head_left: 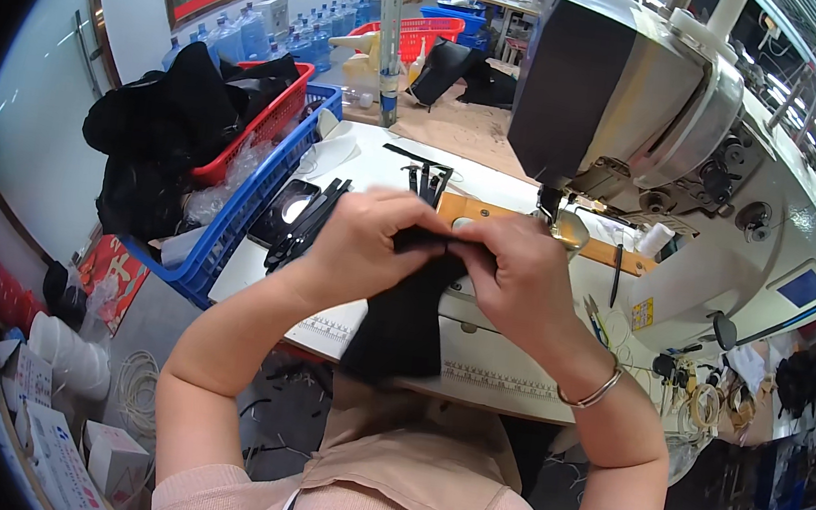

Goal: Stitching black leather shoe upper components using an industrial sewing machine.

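Both my hands meet in front of the sewing machine (pixel 775 211), above its white worktable. A piece of black fabric (pixel 402 325) hangs down from between them past the table's front edge. My left hand (pixel 369 241) pinches the fabric's upper edge between thumb and fingers. Close against it, my right hand (pixel 517 272) pinches the same edge, with a metal bangle (pixel 597 389) on that wrist. Black strips (pixel 316 219) and a phone (pixel 284 209) lie left of my left hand. Behind my hands, more short black strips (pixel 425 178) lie on the table.
A blue crate (pixel 217 248) and a red basket (pixel 267 123) piled with black pieces (pixel 166 127) stand at the left. Right of my hands are a white thread spool (pixel 655 240) and small snips (pixel 596 320). Boxes (pixel 53 456) sit on the floor, lower left.
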`<state>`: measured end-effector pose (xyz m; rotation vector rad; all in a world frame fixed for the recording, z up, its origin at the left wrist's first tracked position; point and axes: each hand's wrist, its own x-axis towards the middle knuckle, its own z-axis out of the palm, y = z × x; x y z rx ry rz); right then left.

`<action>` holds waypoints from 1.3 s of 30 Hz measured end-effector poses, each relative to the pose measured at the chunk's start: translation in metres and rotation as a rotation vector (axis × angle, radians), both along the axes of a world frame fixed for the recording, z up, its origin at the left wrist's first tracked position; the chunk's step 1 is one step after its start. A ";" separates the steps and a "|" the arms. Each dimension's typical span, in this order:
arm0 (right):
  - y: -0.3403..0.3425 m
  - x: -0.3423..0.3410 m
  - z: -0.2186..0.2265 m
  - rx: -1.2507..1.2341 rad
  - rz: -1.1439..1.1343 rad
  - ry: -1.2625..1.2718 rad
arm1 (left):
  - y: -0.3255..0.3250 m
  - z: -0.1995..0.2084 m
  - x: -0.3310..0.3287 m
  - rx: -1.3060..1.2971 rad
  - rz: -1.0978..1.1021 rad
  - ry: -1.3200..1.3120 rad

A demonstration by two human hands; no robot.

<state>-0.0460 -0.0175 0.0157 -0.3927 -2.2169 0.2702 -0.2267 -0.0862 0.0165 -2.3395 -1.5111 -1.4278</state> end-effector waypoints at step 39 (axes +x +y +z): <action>-0.069 -0.001 -0.181 -0.043 -0.007 -0.206 | -0.089 -0.165 0.033 -0.232 0.391 0.408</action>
